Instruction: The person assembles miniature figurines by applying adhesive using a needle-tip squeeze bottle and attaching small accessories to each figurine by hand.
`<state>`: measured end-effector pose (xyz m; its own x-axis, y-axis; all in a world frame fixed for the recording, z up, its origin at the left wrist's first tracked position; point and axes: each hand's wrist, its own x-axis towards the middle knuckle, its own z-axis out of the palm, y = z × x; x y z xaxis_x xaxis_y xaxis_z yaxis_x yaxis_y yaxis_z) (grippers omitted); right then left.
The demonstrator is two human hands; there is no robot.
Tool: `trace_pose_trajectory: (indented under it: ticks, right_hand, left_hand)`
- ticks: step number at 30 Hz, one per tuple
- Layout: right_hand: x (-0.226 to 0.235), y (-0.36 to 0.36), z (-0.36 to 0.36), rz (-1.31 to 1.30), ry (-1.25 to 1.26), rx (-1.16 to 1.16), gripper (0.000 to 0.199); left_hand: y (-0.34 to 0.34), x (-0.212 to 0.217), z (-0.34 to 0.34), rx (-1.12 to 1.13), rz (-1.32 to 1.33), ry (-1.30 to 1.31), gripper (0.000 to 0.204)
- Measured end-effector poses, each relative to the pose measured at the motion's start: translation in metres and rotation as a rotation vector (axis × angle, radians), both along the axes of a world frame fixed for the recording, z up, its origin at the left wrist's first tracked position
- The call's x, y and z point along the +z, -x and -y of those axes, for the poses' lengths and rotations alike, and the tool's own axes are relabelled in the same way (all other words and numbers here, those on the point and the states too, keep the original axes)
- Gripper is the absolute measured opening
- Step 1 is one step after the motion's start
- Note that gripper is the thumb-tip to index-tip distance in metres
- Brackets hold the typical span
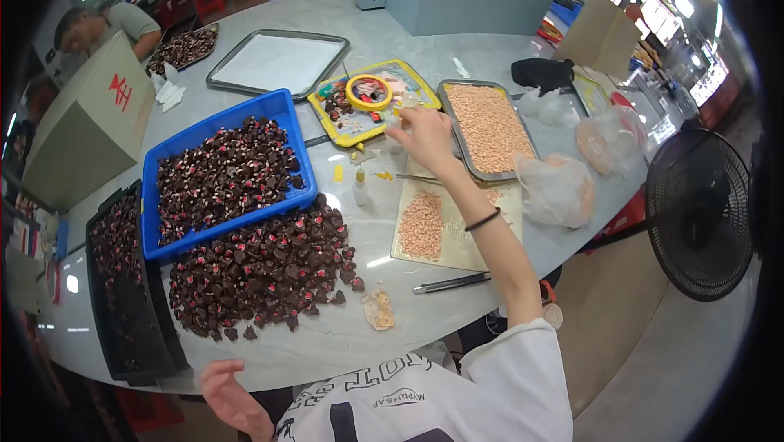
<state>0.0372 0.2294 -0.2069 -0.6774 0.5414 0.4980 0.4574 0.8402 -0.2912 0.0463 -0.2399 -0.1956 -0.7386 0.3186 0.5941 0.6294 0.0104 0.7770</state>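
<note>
My right hand [423, 138] hovers over the near right edge of a yellow-rimmed tray [353, 138], its fingertips pinched together. Whatever they hold, if anything, is too small to make out. In that tray lie a yellow tape-like ring [369, 93] and small coloured bits. My left hand [234, 399] is at the table's near edge, holding nothing, its fingers loosely bent and apart. Beyond it spreads a heap of small dark brown pieces with pink-red spots [261, 270]. Below my right forearm, small beige pieces [421, 226] lie on a cream board [461, 256].
A blue bin [298, 144] of brown pieces stands behind the heap, with a black tray [122, 303] at left. A metal tray [490, 174] holds beige pieces. Also around are a small bottle [360, 189], a pen [451, 283], plastic bags [555, 189] and a black fan [701, 213].
</note>
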Motion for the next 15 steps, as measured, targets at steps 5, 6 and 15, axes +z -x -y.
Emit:
trace_pose_trajectory:
  ticks: [5, 6, 15]
  right_hand:
    - [-0.005, 0.017, -0.012, 0.11, 0.226, -0.105, 0.031]
    - [-0.007, 0.019, -0.016, 0.107, 0.381, -0.109, 0.03]
    - [0.009, 0.015, -0.009, 0.248, 0.243, -0.108, 0.029]
  left_hand:
    - [-0.007, 0.003, 0.043, -0.19, 0.246, 0.752, 0.035]
    - [-0.018, 0.006, 0.047, -0.293, 0.485, 0.579, 0.034]
    - [-0.034, -0.062, 0.104, -0.441, 1.144, 0.093, 0.059]
